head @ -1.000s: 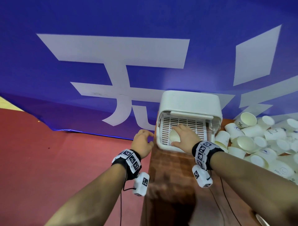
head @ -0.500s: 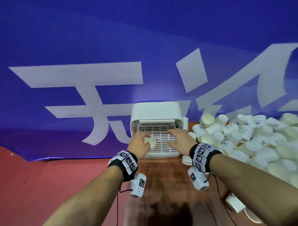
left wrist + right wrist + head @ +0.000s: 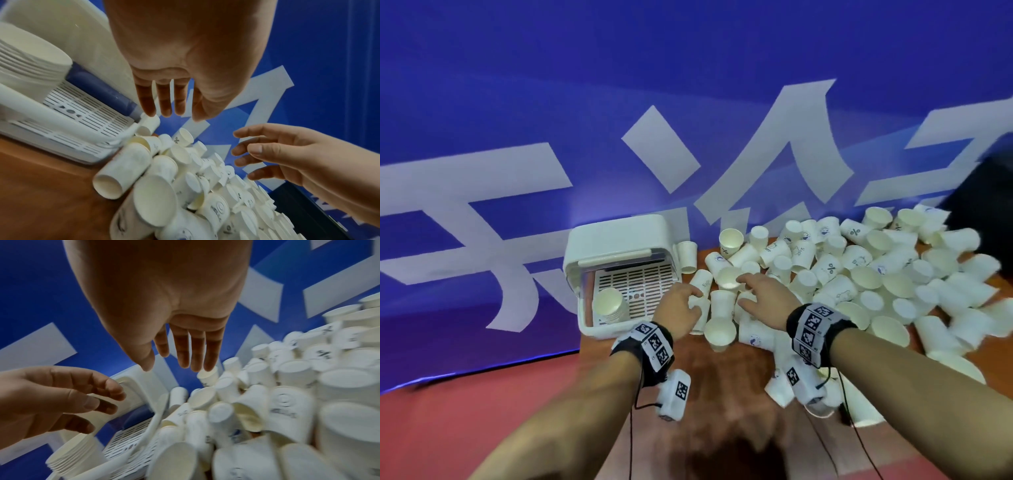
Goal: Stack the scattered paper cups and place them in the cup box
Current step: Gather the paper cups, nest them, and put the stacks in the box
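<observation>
The white cup box [image 3: 619, 236] stands open at the table's left end, with a stack of paper cups [image 3: 607, 305] lying on its slotted tray [image 3: 82, 110]. Loose white paper cups [image 3: 859, 274] lie heaped to the right of the box. My left hand [image 3: 697, 298] hovers just right of the box over the nearest cups, its fingers [image 3: 162, 105] spread and holding nothing. My right hand [image 3: 743, 287] reaches over the pile beside it, its fingers [image 3: 195, 353] straight and empty. The stack [image 3: 76, 456] also shows below the left hand in the right wrist view.
A blue banner [image 3: 688, 85] with white characters hangs right behind the box and the pile. The brown table [image 3: 688, 394] shows bare wood in front of the box. Red floor [image 3: 465, 411] lies to the left. A few cups [image 3: 777, 387] sit under my right wrist.
Both hands have left the box and moved right over the loose cups. The stack of cups stays behind in the box. The head view has swung right.
</observation>
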`<state>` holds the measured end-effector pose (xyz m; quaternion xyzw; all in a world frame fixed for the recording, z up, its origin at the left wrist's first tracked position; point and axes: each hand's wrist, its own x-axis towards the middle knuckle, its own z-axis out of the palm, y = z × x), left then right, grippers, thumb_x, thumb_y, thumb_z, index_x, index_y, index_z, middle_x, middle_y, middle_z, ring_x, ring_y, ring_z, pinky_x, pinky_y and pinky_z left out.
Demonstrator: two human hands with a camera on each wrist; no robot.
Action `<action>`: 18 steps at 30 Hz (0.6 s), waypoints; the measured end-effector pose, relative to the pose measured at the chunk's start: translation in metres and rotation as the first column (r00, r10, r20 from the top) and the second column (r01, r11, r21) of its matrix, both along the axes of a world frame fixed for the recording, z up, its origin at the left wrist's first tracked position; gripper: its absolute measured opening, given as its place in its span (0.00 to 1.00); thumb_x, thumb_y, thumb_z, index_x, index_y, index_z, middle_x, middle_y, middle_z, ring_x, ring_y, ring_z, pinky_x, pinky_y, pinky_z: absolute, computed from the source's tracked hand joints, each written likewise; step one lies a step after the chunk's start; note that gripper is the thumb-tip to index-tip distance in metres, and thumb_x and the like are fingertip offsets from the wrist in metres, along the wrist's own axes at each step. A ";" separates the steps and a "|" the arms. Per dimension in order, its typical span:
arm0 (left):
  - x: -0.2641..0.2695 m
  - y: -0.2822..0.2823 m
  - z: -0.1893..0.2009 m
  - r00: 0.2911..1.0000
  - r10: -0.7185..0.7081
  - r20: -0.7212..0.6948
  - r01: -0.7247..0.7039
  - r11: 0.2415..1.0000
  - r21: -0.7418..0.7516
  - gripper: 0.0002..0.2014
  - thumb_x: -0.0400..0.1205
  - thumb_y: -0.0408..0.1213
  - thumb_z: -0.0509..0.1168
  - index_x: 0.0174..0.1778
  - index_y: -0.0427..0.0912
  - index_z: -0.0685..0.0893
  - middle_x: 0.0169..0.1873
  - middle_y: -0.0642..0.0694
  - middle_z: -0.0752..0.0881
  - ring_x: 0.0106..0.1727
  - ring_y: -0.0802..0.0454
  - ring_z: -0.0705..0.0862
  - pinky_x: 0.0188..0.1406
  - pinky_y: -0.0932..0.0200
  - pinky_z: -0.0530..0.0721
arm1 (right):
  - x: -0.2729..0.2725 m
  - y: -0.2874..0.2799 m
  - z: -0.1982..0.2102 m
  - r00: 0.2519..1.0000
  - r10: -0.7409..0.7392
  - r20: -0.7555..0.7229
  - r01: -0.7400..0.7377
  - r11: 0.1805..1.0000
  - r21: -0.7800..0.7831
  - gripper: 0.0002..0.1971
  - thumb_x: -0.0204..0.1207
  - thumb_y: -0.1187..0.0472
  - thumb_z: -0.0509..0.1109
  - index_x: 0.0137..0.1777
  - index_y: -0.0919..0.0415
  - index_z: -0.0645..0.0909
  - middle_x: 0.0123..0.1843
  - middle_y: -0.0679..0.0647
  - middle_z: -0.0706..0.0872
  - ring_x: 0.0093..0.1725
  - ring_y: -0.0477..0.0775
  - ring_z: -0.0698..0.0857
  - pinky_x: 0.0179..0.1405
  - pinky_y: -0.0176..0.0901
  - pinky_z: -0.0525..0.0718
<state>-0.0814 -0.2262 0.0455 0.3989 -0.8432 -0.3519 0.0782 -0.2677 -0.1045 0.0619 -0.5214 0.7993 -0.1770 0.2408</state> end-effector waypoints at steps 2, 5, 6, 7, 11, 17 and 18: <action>-0.020 0.019 -0.003 1.000 -0.017 0.006 0.016 1.000 0.009 0.16 0.78 0.32 0.68 0.62 0.45 0.84 0.62 0.45 0.79 0.54 0.54 0.77 0.54 0.65 0.72 | -0.021 0.024 -0.002 0.999 -0.031 0.007 0.031 1.000 0.004 0.25 0.80 0.53 0.69 0.76 0.53 0.72 0.67 0.56 0.81 0.65 0.56 0.80 0.64 0.50 0.79; -0.044 0.045 -0.007 0.998 -0.042 0.036 0.041 0.999 0.024 0.15 0.78 0.32 0.68 0.62 0.46 0.83 0.63 0.46 0.79 0.57 0.52 0.79 0.57 0.63 0.73 | -0.047 0.056 -0.007 0.998 -0.065 0.019 0.064 0.998 0.023 0.26 0.81 0.52 0.68 0.78 0.53 0.71 0.67 0.56 0.81 0.64 0.55 0.80 0.62 0.47 0.79; -0.051 0.052 -0.008 0.998 -0.049 0.044 0.048 0.999 0.023 0.15 0.78 0.33 0.68 0.61 0.46 0.84 0.63 0.46 0.79 0.58 0.51 0.79 0.56 0.63 0.73 | -0.054 0.065 -0.009 0.997 -0.071 0.018 0.071 0.997 0.026 0.26 0.81 0.52 0.68 0.78 0.53 0.71 0.67 0.56 0.81 0.64 0.54 0.80 0.61 0.46 0.78; -0.058 0.059 -0.008 0.998 -0.051 0.049 0.050 0.998 0.023 0.14 0.78 0.32 0.68 0.60 0.45 0.84 0.63 0.45 0.79 0.59 0.50 0.79 0.55 0.64 0.72 | -0.060 0.073 -0.011 0.997 -0.078 0.018 0.078 0.997 0.028 0.26 0.81 0.52 0.68 0.78 0.53 0.71 0.68 0.56 0.81 0.64 0.54 0.80 0.61 0.46 0.78; -0.074 0.078 -0.014 0.995 -0.054 0.081 0.050 0.997 0.061 0.15 0.79 0.31 0.66 0.62 0.44 0.83 0.63 0.45 0.77 0.55 0.47 0.82 0.48 0.60 0.78 | -0.081 0.101 -0.020 0.995 -0.086 0.041 0.084 0.995 0.044 0.26 0.80 0.54 0.68 0.78 0.55 0.72 0.70 0.58 0.81 0.67 0.55 0.80 0.65 0.49 0.78; -0.093 0.102 -0.032 0.985 -0.113 0.132 0.110 0.993 0.030 0.17 0.77 0.32 0.67 0.63 0.43 0.83 0.61 0.41 0.79 0.58 0.45 0.81 0.55 0.60 0.76 | -0.100 0.130 -0.035 0.998 -0.054 0.041 0.048 0.990 0.133 0.26 0.79 0.56 0.69 0.77 0.54 0.72 0.68 0.57 0.79 0.65 0.55 0.79 0.63 0.44 0.76; -0.097 0.105 -0.035 0.983 -0.125 0.132 0.121 0.992 0.036 0.17 0.78 0.32 0.67 0.63 0.43 0.83 0.62 0.42 0.79 0.60 0.45 0.80 0.56 0.61 0.74 | -0.102 0.135 -0.037 0.998 -0.043 0.038 0.037 0.988 0.150 0.26 0.78 0.56 0.70 0.77 0.53 0.72 0.68 0.57 0.79 0.65 0.55 0.79 0.63 0.45 0.76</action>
